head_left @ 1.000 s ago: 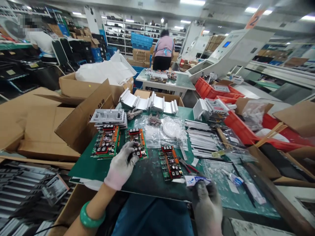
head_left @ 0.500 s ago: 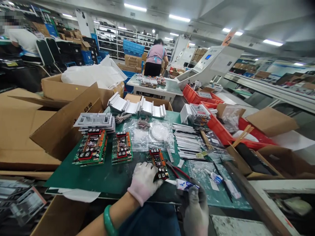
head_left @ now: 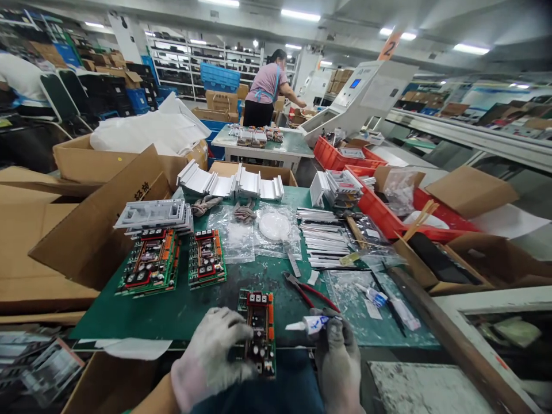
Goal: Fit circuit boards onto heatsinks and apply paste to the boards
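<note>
A circuit board (head_left: 260,325) with red and orange parts lies at the near table edge, its lower end over the edge. My left hand (head_left: 213,351), in a pale glove, is at the board's left side with thumb and fingers apart, slightly blurred. Whether its fingertips touch the board I cannot tell. My gloved right hand (head_left: 338,359) is closed around a small white and blue squeeze tube (head_left: 314,325), its white nozzle pointing left towards the board. Red-handled pliers (head_left: 304,289) lie open just beyond the tube.
Stacked circuit boards (head_left: 149,261) and another stack (head_left: 207,259) stand left. White metal strips (head_left: 325,244), a plastic bag with a round white lid (head_left: 275,226), and aluminium profiles (head_left: 248,183) lie farther back. Red crates (head_left: 379,213) line the right; a cardboard box (head_left: 95,230) stands left.
The board has come nearer to me and turned straighter. My left hand has drawn back to the left and nearer. The right hand still holds the tube, now a little apart from the board.
</note>
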The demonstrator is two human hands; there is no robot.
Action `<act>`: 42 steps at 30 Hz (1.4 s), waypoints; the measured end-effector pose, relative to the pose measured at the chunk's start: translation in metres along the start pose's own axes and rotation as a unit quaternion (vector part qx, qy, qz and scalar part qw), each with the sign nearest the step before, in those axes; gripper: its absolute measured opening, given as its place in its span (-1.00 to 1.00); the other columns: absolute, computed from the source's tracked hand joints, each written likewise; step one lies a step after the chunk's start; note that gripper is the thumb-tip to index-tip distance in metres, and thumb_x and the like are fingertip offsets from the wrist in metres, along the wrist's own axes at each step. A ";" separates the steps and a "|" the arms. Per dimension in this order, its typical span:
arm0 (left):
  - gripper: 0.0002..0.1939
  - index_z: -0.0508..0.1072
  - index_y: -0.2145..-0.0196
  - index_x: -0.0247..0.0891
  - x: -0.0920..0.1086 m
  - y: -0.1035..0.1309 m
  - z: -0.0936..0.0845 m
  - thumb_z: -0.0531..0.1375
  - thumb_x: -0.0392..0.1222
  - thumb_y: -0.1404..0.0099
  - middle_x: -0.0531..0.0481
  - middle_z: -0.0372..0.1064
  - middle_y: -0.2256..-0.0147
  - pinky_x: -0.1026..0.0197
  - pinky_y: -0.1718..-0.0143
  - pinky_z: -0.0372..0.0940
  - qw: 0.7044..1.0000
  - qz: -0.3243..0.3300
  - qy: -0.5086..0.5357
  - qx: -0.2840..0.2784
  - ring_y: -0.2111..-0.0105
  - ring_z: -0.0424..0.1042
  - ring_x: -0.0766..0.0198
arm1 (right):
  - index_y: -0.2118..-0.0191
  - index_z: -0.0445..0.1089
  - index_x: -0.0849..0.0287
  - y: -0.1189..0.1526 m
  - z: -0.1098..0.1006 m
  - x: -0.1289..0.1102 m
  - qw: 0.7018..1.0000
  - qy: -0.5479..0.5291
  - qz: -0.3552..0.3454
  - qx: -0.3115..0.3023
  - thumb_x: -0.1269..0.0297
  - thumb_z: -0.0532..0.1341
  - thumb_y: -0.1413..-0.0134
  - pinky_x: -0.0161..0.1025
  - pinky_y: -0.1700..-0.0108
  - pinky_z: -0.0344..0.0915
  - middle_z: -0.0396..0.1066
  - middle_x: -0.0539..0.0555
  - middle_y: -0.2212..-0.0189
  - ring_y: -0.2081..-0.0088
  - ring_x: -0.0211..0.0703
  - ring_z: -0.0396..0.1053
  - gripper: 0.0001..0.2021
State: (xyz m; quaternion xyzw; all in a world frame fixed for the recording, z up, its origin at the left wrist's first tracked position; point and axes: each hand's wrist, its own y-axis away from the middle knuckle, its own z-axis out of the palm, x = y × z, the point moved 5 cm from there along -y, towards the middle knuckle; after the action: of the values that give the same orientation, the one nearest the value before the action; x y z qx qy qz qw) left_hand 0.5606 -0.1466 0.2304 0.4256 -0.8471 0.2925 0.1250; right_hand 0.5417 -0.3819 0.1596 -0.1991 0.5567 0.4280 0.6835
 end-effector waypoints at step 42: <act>-0.79 0.39 0.15 -0.33 0.020 -0.005 -0.025 -0.02 -0.39 -0.41 -0.11 0.53 0.19 0.14 0.05 0.47 0.968 0.241 -0.041 0.046 0.07 0.45 0.17 | 0.11 0.35 0.04 0.050 0.065 -0.081 0.815 0.251 -0.447 -0.271 0.14 0.06 -0.38 -0.31 0.31 0.47 0.51 0.03 0.33 0.34 -0.23 0.52 -0.83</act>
State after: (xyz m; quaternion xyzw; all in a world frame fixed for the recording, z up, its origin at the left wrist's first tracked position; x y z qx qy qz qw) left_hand 0.5518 -0.1468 0.2619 0.2256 -0.9147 0.3351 -0.0043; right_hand 0.5389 -0.3350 0.2653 -0.7037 0.4205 0.1440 0.5542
